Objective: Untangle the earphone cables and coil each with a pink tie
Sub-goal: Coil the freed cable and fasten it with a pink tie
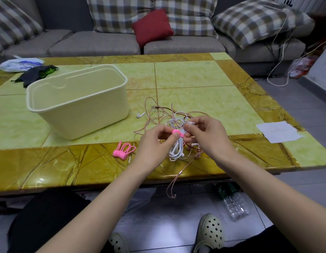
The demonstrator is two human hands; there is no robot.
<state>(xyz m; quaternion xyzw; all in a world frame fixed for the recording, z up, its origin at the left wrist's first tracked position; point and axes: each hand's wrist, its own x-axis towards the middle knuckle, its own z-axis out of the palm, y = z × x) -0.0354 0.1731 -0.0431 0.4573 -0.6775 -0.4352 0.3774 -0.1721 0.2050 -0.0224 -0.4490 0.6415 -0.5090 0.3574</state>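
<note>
tabletop [195,77]: pink tie [176,132] between fingers [174,138]

My green-and-amber table [195,75] has a cream tub [82,114] standing left of centre, and the tangle of earphone cables [154,108] sprawls toward the near edge, one rose strand spilling over it. A bundle of pink ties [123,151] sits on the near border left of the tangle. White paper [279,131] lies at the right edge, while a plastic bag [20,63] and dark cloth [36,74] crowd the far left corner.
</note>
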